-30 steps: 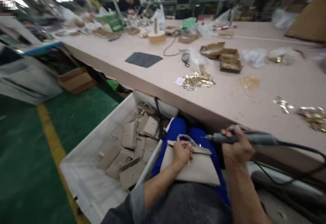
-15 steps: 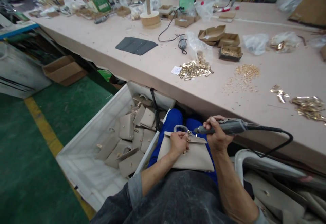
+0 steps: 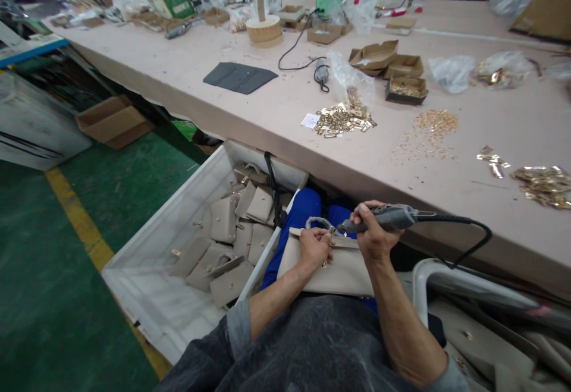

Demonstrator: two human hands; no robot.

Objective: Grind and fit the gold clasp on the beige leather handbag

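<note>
A beige leather bag [image 3: 339, 273] lies on my lap, below the table edge. My left hand [image 3: 314, 248] rests on its top edge with fingers curled, pinching at a small gold fitting by the handle. My right hand [image 3: 373, 238] is wrapped around a grey corded electric screwdriver [image 3: 388, 218], held level with its tip pointing left at that fitting. The cable loops off to the right.
A white bin [image 3: 147, 249] of several beige bags stands left of my legs. The long pink table [image 3: 250, 112] carries piles of gold hardware [image 3: 343, 119], small cardboard boxes [image 3: 404, 88], a dark leather piece [image 3: 238, 77] and a second screwdriver. Another white bin edge [image 3: 446, 276] is at my right.
My right hand has brought the screwdriver leftward, so its tip has reached the fitting under my left fingers. The camera has tilted down and steadied.
</note>
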